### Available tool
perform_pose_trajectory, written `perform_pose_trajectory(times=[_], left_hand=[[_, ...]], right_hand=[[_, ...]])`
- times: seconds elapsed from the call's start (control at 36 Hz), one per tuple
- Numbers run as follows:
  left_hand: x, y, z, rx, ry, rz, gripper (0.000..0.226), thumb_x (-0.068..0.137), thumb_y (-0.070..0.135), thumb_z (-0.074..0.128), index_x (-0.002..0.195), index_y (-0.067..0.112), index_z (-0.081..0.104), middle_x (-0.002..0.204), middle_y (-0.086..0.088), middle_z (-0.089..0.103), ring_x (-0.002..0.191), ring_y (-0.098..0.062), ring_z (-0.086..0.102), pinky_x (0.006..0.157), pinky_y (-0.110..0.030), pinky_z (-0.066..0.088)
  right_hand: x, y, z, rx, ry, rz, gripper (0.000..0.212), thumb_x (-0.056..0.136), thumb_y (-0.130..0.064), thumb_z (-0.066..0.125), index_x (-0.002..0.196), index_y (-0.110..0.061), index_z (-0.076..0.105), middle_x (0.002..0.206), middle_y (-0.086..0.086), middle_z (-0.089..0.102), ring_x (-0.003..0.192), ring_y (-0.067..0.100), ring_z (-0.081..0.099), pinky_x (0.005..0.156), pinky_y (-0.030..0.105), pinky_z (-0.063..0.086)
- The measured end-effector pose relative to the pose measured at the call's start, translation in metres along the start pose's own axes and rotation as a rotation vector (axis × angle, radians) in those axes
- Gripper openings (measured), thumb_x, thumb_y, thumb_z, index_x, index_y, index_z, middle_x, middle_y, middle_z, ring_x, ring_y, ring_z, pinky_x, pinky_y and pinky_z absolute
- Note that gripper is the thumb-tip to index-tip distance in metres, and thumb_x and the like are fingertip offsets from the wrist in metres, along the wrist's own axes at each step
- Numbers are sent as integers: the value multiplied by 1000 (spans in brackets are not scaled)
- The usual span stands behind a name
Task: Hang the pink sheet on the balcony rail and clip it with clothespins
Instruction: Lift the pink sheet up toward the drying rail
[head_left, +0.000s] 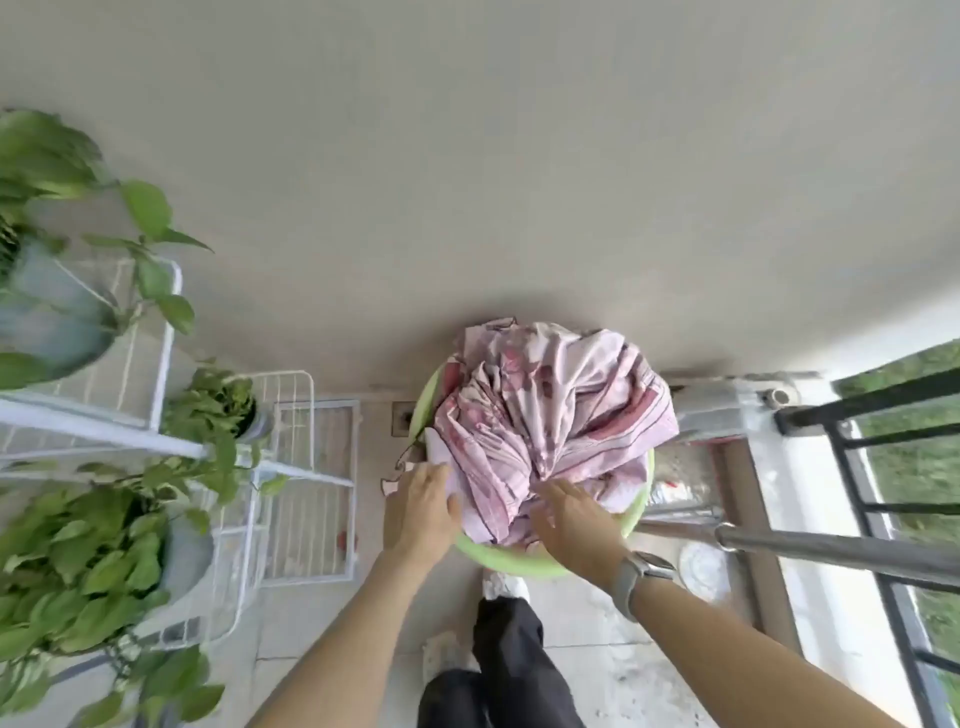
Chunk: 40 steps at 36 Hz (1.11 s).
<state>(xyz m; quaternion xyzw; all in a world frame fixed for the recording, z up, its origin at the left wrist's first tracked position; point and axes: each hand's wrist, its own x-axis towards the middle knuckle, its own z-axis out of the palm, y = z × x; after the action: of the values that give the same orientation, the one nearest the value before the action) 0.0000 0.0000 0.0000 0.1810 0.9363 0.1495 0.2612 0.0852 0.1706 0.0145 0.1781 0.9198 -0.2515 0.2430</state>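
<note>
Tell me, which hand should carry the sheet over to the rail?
Probably the right hand. It rests on the pink sheet in the green basin, and the rail is on that side. The left hand touches the far edge.

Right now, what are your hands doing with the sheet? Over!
Left hand and right hand both flat on the pink sheet. Sheet bunched in green basin. Balcony rail bare, unobstructed.

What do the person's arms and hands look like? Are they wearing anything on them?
Both arms are bare, with no sleeves in view and no gloves. The left hand wears nothing: no ring or band shows. The right hand has a watch at the wrist, with a grey strap and a rounded rectangular case. No rings show on its fingers either.
</note>
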Motion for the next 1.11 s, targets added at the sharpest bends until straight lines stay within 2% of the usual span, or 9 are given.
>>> perform_pose_trajectory(times=[0.14, 0.22, 0.39, 0.47, 0.58, 0.69, 0.83, 1.0, 1.11], left_hand=[[32, -34, 23, -9, 68, 97, 33, 74, 7, 67, 106, 7, 62, 105, -10, 63, 96, -33, 58, 76, -41, 50], [42, -46, 26, -2, 95, 189, 40, 73, 9, 70, 112, 10, 60, 110, -8, 62, 100, -31, 58, 76, -45, 51], [54, -47, 20, 99, 1, 424, 60, 80, 13, 65, 135, 18, 43, 137, -4, 47, 124, -28, 44, 93, -47, 44], [62, -36, 11, 83, -93, 486, 60, 88, 22, 56, 142, 24, 30, 151, 2, 24, 139, -22, 19, 108, -46, 28], [71, -7, -20, -80, -112, 508, 67, 84, 29, 63, 140, 28, 28, 152, 14, 9, 141, -11, 5, 113, -38, 14], [73, 36, -65, -245, -208, 538, 75, 75, 31, 72, 137, 32, 31, 149, 4, 27, 138, -13, 21, 109, -32, 24], [67, 85, -127, -325, -178, 575, 6, 86, 24, 55, 90, 28, 57, 86, 4, 63, 87, -21, 59, 70, -30, 41], [41, 159, -227, -428, -40, 760, 17, 85, 36, 44, 86, 25, 57, 77, 6, 62, 80, -19, 59, 73, -33, 43], [17, 202, -303, -444, 111, 881, 27, 88, 32, 42, 92, 15, 63, 82, -8, 67, 75, -19, 59, 69, -28, 42]], right_hand=[[37, -11, 51, 77, -127, 41, 61, 82, -54, 52, 132, -21, 39, 129, 2, 43, 125, 22, 35, 95, 37, 40], [50, -17, 74, 113, -104, 115, 45, 85, -42, 53, 122, -17, 46, 121, 5, 43, 117, 25, 39, 85, 36, 42], [54, -19, 63, 428, 38, 180, 12, 92, -16, 40, 97, -7, 47, 87, 16, 60, 81, 34, 56, 67, 39, 41], [43, -19, 29, 619, 124, 145, 6, 94, -12, 39, 93, -8, 43, 63, 5, 51, 56, 20, 47, 59, 34, 35], [29, -23, -23, 648, 238, 26, 5, 94, -9, 42, 90, -10, 44, 71, 12, 52, 66, 22, 47, 66, 35, 36], [7, -35, -86, 654, 315, -111, 8, 93, -8, 45, 86, -7, 47, 66, -1, 46, 60, 6, 41, 61, 18, 36], [-27, -39, -168, 540, 374, -191, 9, 93, -17, 46, 86, -13, 49, 72, -9, 49, 67, -2, 45, 65, 13, 36], [-83, -54, -265, 448, 468, -194, 13, 91, -34, 47, 87, -22, 43, 69, -11, 47, 59, -1, 43, 59, 16, 34], [-127, -82, -336, 311, 545, -249, 35, 85, -38, 57, 107, -15, 44, 92, 10, 58, 82, 20, 54, 75, 32, 43]])
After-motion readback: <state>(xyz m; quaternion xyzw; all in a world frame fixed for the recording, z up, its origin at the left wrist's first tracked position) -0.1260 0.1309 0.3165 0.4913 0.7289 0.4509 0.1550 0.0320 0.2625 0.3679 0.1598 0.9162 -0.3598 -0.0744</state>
